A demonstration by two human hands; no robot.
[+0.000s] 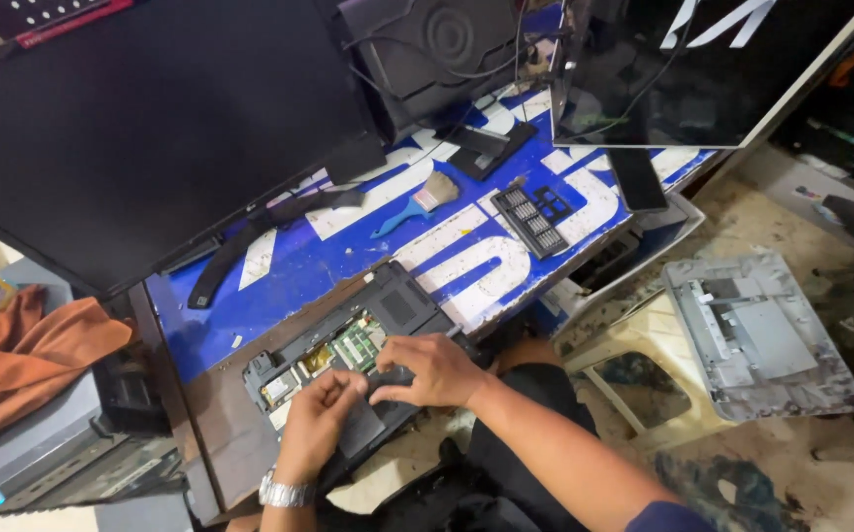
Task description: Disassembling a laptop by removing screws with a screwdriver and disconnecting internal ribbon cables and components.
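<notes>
Pressing loosely curled left hand (321,414) and right hand (432,368) onto opened laptop (348,350), fingertips hiding any pinched part; near edge cut off behind wrists.

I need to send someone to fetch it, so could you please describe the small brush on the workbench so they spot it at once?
Start at the blue workbench with large white lettering. Near its middle, between the big dark monitor and a black vented cover, lies the brush. It alone has a bright blue handle and tan bristles; the neighbouring parts are black.
</notes>
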